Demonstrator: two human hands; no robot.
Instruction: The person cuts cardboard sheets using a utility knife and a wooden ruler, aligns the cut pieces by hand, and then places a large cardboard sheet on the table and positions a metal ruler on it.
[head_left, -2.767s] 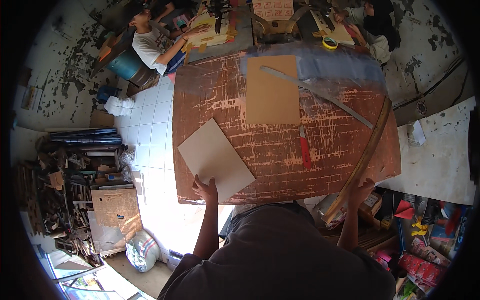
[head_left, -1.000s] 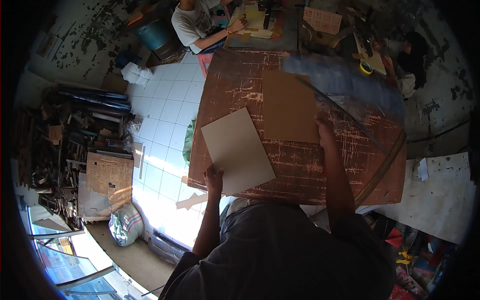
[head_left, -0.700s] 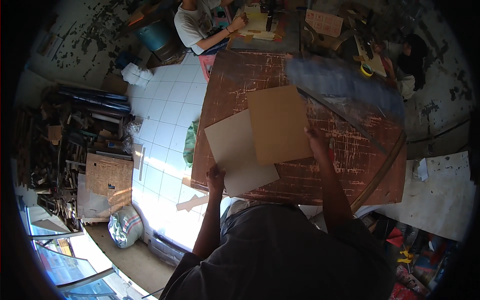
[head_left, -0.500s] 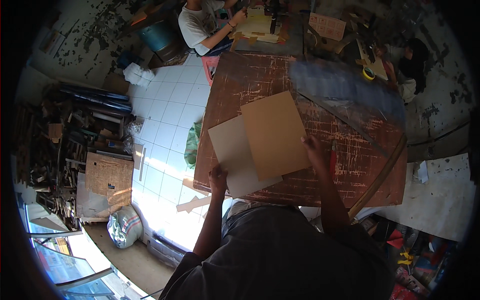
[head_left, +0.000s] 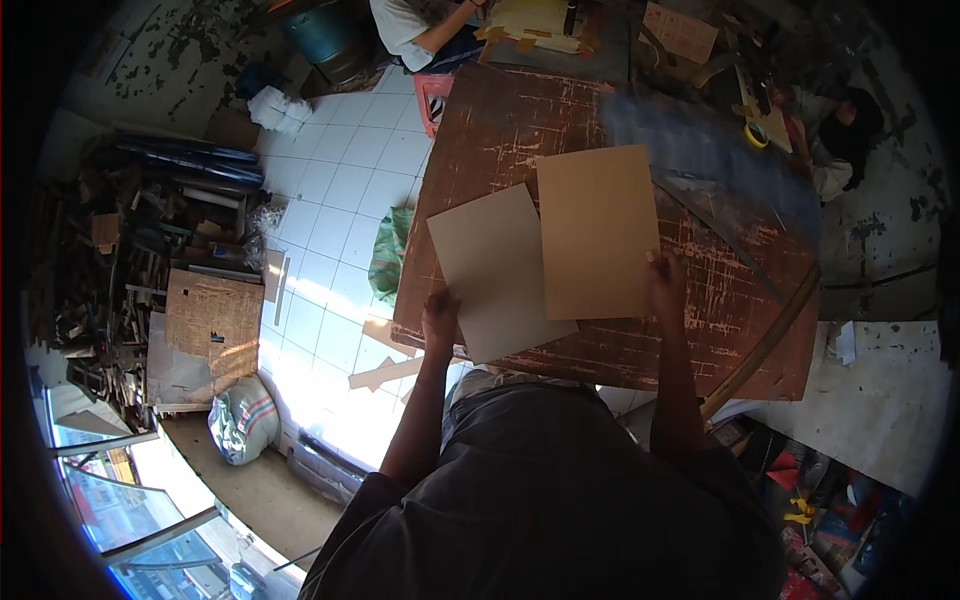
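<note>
One grey sheet [head_left: 505,275] | long axis slants far-left | brown sheet [head_left: 600,235] | nearly fore-and-aft

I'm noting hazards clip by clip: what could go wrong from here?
The brown sheet overlaps the grey sheet in view, so their edges might catch.

The left hand and right hand each hold a sheet by one side edge, so either might swing or slip.

The wood strip pokes past the table's near edge beside the right forearm, which could knock it.
</note>
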